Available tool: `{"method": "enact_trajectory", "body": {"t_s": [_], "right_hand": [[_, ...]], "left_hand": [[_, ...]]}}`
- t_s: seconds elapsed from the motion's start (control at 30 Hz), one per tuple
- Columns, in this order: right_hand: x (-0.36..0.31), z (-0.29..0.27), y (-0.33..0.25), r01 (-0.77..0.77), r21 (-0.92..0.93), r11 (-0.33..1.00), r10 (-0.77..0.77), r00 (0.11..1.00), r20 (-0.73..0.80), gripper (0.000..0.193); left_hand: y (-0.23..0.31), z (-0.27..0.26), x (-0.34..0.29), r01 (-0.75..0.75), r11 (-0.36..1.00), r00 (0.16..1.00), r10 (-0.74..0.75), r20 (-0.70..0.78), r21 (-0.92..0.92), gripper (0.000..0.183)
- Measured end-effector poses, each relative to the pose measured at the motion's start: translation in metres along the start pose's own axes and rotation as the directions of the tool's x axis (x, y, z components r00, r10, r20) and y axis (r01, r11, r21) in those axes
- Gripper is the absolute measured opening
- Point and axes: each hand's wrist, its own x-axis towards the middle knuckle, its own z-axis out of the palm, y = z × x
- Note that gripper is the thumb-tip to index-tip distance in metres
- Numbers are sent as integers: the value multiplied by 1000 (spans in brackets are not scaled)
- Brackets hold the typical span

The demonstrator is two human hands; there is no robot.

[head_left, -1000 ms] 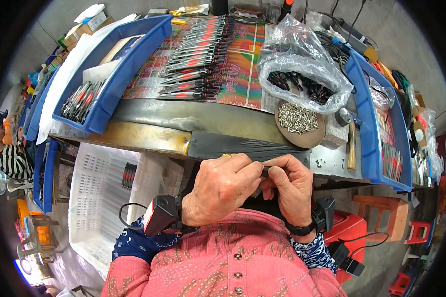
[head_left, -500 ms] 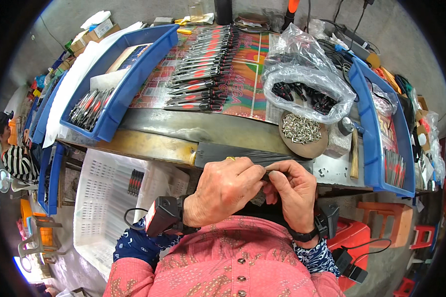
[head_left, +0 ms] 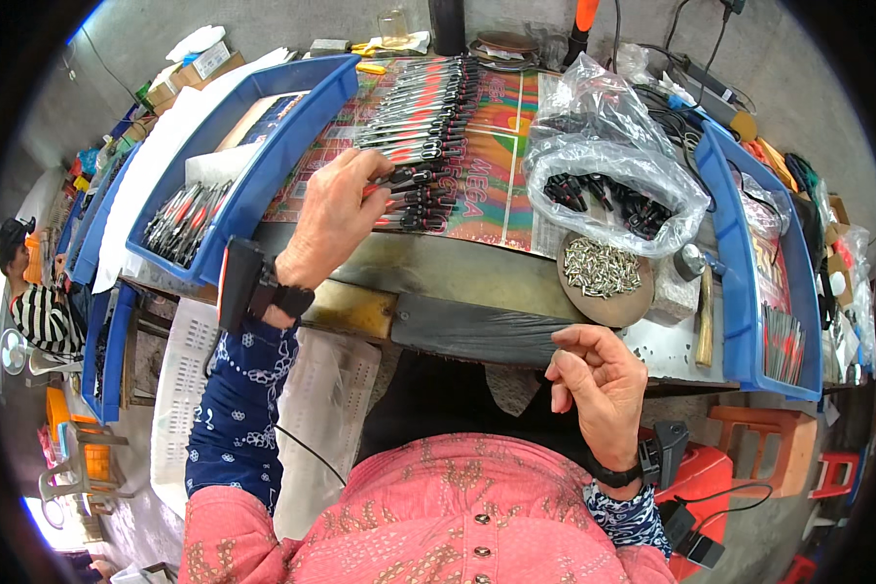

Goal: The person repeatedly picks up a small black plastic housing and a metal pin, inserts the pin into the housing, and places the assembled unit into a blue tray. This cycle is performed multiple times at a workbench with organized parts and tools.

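Observation:
My left hand (head_left: pixel 333 216) reaches over the near end of a row of slim silver, red and black tools (head_left: pixel 420 122). Its thumb and fingers close on the left end of one of these tools, partly hidden by the fingers. My right hand (head_left: pixel 599 389) hovers before the bench's front edge, fingers loosely curled and apart, with nothing visible in them. Closest to it on the bench is a round dish (head_left: pixel 603 310) heaped with small metal pieces (head_left: pixel 602 267). Behind the dish, an open clear plastic bag (head_left: pixel 686 229) holds black parts (head_left: pixel 642 212).
Blue trays with similar slim tools flank the work area, one at left (head_left: pixel 209 263) and one at right (head_left: pixel 740 360). A brush-like wooden handle (head_left: pixel 704 326) lies beside a stone block (head_left: pixel 674 300). Below the bench stands a white crate (head_left: pixel 346 389). A person (head_left: pixel 44 316) sits far left.
My hands have parted from around a small dark piece. The left has swung forward and left to the tool row; the right has shifted slightly right and down, its fingers loosened.

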Motion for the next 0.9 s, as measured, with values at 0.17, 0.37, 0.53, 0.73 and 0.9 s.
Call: {"method": "enact_trajectory", "body": {"t_s": [0.17, 0.37, 0.53, 0.73, 0.9], "right_hand": [[0, 0, 1, 9, -48, 999, -8, 1000, 22, 19], [-1, -1, 2, 34, -150, 988, -30, 999, 30, 18], [-1, 0, 4, 62, -227, 972, -56, 998, 33, 16], [-1, -1, 5, 78, -269, 960, -71, 997, 38, 15], [-1, -1, 7, 95, -274, 957, -87, 995, 39, 15]], "left_hand": [[-11, 12, 10, -13, 1000, 999, 13, 34, -10, 23], [-9, 15, 13, 25, 995, 998, -20, 56, -94, 24], [-11, 15, 9, -10, 999, 996, 14, 86, -51, 22], [-16, 19, 6, 24, 995, 996, -15, 90, -100, 21], [-20, 21, 6, 29, 992, 996, -19, 83, -122, 21]]}}
